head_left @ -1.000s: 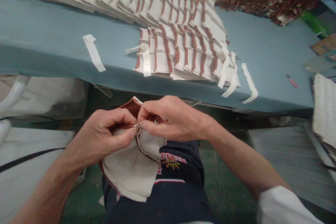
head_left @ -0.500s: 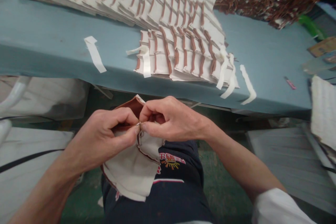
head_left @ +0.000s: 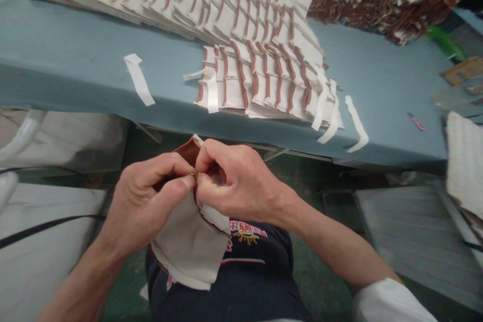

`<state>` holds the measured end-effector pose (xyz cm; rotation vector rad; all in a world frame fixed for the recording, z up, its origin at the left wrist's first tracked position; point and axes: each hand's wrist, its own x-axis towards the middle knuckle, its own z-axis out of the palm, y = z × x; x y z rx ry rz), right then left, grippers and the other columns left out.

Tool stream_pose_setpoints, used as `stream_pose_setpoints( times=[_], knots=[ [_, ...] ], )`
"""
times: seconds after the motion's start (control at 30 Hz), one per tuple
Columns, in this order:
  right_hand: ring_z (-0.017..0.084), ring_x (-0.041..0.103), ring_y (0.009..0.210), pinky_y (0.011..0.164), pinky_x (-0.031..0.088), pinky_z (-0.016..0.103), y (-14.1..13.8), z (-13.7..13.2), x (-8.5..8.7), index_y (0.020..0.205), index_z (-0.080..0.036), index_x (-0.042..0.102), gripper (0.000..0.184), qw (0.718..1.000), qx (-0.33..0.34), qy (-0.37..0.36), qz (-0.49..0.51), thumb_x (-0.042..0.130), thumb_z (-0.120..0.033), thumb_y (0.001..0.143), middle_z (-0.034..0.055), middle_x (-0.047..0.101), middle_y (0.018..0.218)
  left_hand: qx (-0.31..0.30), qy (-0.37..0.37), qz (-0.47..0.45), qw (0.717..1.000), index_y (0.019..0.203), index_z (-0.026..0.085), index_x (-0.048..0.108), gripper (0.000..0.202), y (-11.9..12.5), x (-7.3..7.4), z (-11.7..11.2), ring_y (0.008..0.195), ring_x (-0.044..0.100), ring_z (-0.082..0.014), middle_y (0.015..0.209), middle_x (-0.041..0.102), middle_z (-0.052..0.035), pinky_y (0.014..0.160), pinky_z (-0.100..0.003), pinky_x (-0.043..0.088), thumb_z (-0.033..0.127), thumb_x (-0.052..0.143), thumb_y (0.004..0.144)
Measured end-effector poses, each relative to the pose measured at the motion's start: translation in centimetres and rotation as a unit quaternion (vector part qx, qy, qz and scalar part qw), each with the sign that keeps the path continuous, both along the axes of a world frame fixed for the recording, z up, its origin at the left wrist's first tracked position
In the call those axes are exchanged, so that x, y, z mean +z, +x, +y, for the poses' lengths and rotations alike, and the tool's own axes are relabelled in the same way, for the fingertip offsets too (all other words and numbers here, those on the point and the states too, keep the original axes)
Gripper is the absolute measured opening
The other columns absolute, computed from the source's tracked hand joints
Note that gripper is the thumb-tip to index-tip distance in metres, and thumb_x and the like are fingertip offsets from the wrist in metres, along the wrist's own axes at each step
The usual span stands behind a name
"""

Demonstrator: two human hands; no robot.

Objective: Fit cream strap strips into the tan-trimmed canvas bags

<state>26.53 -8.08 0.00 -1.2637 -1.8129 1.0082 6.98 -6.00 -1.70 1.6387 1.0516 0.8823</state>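
Note:
A white fabric-backed piece with brown leather edges (head_left: 188,256) hangs over my lap, its brown side showing at the top. My left hand (head_left: 147,196) pinches its upper edge between thumb and forefinger. Right up against it, my right hand (head_left: 241,178) pinches the same edge, its thumb and forefinger closed at the seam. A brown-edged seam runs down from the fingertips across the white backing. Whatever small bit lies right between the fingertips is too small to make out.
A blue-covered table (head_left: 75,75) stands ahead, bearing overlapping rows of white, brown-edged pieces (head_left: 234,90). White strips (head_left: 139,83) lie along its front edge. A brown heap (head_left: 358,0) sits at the back right. Pale bins (head_left: 407,231) flank me on both sides.
Both hands have shifted slightly left, my right hand the more, and the fingertips stay together at the edge. The piece's top corner moved a little left with them.

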Motion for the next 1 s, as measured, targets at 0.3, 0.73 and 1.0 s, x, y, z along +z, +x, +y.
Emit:
stream_pose_setpoints(
  times=[0.3, 0.73, 1.0],
  knots=[
    [0.01, 0.052, 0.067, 0.059, 0.04, 0.023, 0.0, -0.4, 0.3, 0.08, -0.021, 0.059, 0.008, 0.973, 0.052, -0.166, 0.153, 0.066, -0.021, 0.084, -0.0051, 0.062, 0.076, 0.003, -0.22, -0.24, 0.946, 0.062, 0.024, 0.058, 0.013, 1.8, -1.6, -1.7, 0.048, 0.049, -0.0125, 0.056, 0.054, 0.0065, 0.048, -0.022, 0.043, 0.028, 0.067, 0.071],
    [0.011, 0.056, 0.074, 0.07, 0.046, 0.024, 2.3, 0.2, -0.1, 0.096, -0.019, 0.062, 0.007, 0.983, 0.126, -0.071, 0.113, 0.067, -0.024, 0.097, -0.003, 0.068, 0.089, -0.172, -0.004, 0.069, 0.983, 0.078, 0.021, 0.081, 0.01, -1.9, 0.9, 2.3, 0.053, 0.055, -0.0091, 0.064, 0.069, 0.0058, 0.049, -0.014, 0.04, 0.02, 0.076, 0.087],
    [0.011, 0.054, 0.077, 0.075, 0.039, 0.025, 3.3, 0.6, 0.8, 0.092, -0.019, 0.064, 0.004, 0.992, 0.12, -0.028, -0.037, 0.066, -0.016, 0.093, -0.0036, 0.068, 0.088, -0.18, 0.168, 0.149, 0.958, 0.082, 0.023, 0.08, 0.017, -1.0, 2.0, 2.3, 0.054, 0.064, -0.0096, 0.068, 0.076, 0.0053, 0.054, -0.014, 0.047, 0.02, 0.065, 0.09]
  ],
)
